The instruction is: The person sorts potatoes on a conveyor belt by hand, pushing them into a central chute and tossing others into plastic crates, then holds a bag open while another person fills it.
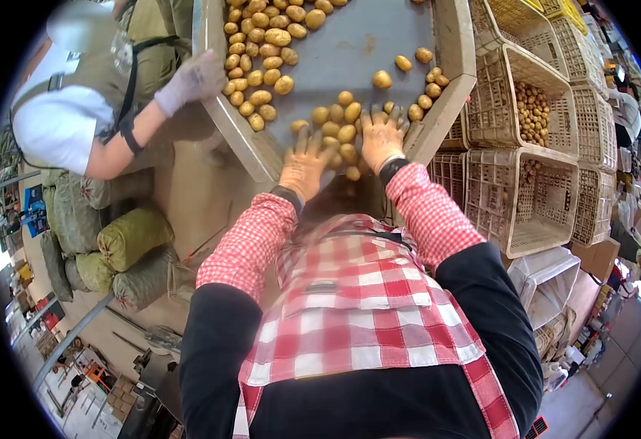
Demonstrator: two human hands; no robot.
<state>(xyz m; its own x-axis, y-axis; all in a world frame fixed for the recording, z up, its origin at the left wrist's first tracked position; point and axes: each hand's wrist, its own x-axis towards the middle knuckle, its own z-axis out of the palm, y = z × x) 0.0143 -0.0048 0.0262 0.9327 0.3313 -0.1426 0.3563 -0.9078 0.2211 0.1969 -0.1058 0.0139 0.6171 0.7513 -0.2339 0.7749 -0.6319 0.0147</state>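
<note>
At the narrow end of a grey metal sorting chute, my left hand and my right hand are both in stained work gloves. A cluster of potatoes lies between them, some at the chute's lip. The left fingers are spread out beside the left of this cluster. On its other side, the right hand has its fingers apart, pointing up the chute. Neither hand is closed around a potato. One potato sits lowest, at the opening between my wrists. What is below the lip is dark and blurred.
More potatoes line the chute's left wall. A co-worker's gloved hand is at that wall's outer side. Stacked plastic crates stand close on the right, one with potatoes inside. Full sacks lie on the left.
</note>
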